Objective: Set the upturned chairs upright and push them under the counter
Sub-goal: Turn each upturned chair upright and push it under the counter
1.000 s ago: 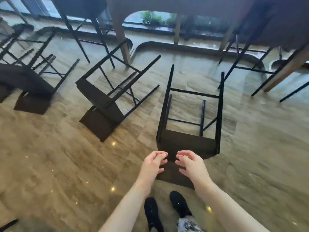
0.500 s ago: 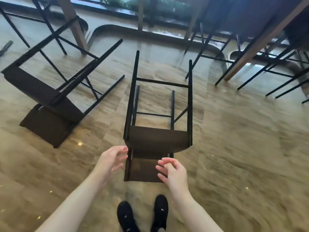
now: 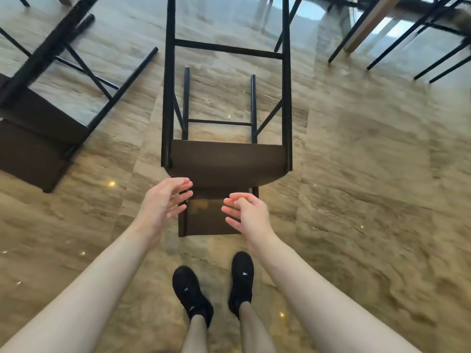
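— Far left first?

— Second tipped chair (image 3: 38,138), lying on the polished stone floor (image 3: 356,200), legs slanting up and away; blurred, untouched, well apart from both hands. Probably left for a later turn.

— And the left hand (image 3: 163,205)?

— Open wide, fingers spread and curled inward, palm facing right. Holding nothing. Hovering over the left edge of the nearest chair's backrest (image 3: 204,220), lined up with the left rail; contact not clear, looks just short of it.

— Middle?

— Nearest chair (image 3: 224,161), the one in hand for this step. On its back on the floor straight ahead of the black shoes (image 3: 193,296), dark brown seat standing on edge, small brown backrest flat on the floor nearest the feet, four thin black metal legs running away toward the top of the view, joined by crossbars. Lean frame, so likely light enough to tip up from the back end.

— Right hand (image 3: 249,215)?

— Also open, somewhat narrower, fingers pointing left, empty. Set over the right side of the same backrest. Mirror of the left, apparently to take both sides and swing the chair up evenly.

— Far right?

— Black legs of other chairs (image 3: 407,47) with a slanted wooden support (image 3: 369,24) among them, top right. Presumably under the surface, though the surface itself barely in view.

— Progress?

— Early by the look of it: two chairs down, none in grip yet.
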The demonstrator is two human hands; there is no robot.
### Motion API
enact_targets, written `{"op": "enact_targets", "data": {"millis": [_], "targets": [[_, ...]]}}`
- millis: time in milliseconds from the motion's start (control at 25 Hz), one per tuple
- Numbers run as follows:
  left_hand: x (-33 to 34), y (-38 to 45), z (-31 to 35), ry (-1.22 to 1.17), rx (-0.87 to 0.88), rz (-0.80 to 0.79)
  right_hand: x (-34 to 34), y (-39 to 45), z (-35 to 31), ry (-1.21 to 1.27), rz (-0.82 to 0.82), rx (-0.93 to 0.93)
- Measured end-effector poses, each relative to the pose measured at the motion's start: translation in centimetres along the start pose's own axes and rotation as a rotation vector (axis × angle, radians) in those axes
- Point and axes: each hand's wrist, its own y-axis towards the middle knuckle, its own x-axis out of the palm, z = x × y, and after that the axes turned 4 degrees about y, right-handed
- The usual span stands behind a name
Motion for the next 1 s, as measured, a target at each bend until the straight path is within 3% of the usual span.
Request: {"op": "enact_targets", "data": {"millis": [400, 600, 720, 1000], "targets": [[0.3, 9.1, -15.6, -0.179, -0.234, 0.11, -1.3, 12.6, 11.4, 0.077, 0.09, 0.246], [0.0, 13.0, -23.3, -0.177, -0.302, 0.145, -1.5, 18.7, 18.1, 0.084, 0.008, 0.393], [0.2, 16.3, -27.4, -0.168, -0.341, 0.171, -2.2, 23.4, 21.8, 0.067, 0.02, 0.412], [0.2, 25.3, -35.6, -0.064, -0.368, 0.294, -6.5, 34.0, 27.9, -0.092, 0.241, 0.311]]}}
